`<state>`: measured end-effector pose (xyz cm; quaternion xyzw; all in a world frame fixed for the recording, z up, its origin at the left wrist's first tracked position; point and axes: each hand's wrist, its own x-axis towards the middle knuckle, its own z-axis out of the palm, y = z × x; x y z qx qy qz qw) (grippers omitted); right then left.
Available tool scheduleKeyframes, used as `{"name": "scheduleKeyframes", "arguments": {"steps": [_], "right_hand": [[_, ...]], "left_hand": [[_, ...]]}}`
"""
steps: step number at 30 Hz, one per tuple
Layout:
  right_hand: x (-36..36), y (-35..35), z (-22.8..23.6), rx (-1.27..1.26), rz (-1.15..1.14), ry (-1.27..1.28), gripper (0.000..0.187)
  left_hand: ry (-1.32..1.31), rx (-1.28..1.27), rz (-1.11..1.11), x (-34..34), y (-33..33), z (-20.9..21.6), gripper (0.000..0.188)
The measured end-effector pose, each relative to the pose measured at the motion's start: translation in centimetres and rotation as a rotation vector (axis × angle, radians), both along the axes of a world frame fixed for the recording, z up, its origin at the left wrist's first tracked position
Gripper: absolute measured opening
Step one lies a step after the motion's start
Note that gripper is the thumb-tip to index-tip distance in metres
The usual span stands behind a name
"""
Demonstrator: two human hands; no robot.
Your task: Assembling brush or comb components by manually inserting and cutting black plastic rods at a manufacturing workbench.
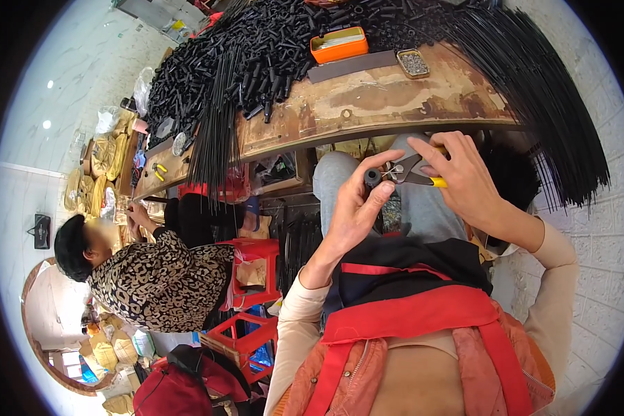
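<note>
The left hand pinches a small black cap. The right hand grips yellow-handled pliers (jaws apparently touching it), below the tabletop.

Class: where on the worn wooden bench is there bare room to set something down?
Bare worn wooden bench lies below the grey flat strip and small metal tray. Left and rear are crowded with black plastic tubes and thin black rods.
</note>
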<state>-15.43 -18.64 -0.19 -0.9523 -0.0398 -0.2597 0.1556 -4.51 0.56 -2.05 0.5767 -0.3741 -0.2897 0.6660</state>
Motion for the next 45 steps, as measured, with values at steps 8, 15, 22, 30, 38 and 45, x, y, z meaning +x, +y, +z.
{"name": "scheduleKeyframes", "arguments": {"steps": [8, 15, 22, 30, 38, 45], "right_hand": [[-1.2, -3.0, 4.5, -0.273, 0.277, 0.113, 0.048], [-4.6, -1.4, 2.6, 0.689, 0.234, 0.784, 0.045], [-3.3, -3.7, 3.9, 0.336, 0.244, 0.438, 0.043], [-4.2, -3.2, 2.2, 0.491, 0.255, 0.368, 0.040], [-3.1, -5.1, 3.3, 1.353, 0.477, 1.322, 0.043], [-3.6, -3.2, 0.9, 0.355, 0.204, 0.214, 0.040]], "left_hand": [[0.005, 0.077, -0.022, 0.0, 0.1, 0.2, 0.042], [-0.006, 0.115, -0.238, -0.3, -0.5, 0.7, 0.038], [-0.075, 0.145, -0.149, 0.6, -0.9, 0.6, 0.035], [0.035, 0.066, -0.183, 0.0, -1.6, 0.1, 0.034], [0.008, 0.095, -0.180, 0.8, -0.9, -0.3, 0.059], [0.037, 0.065, -0.114, 1.0, -1.5, 0.2, 0.043]]}}
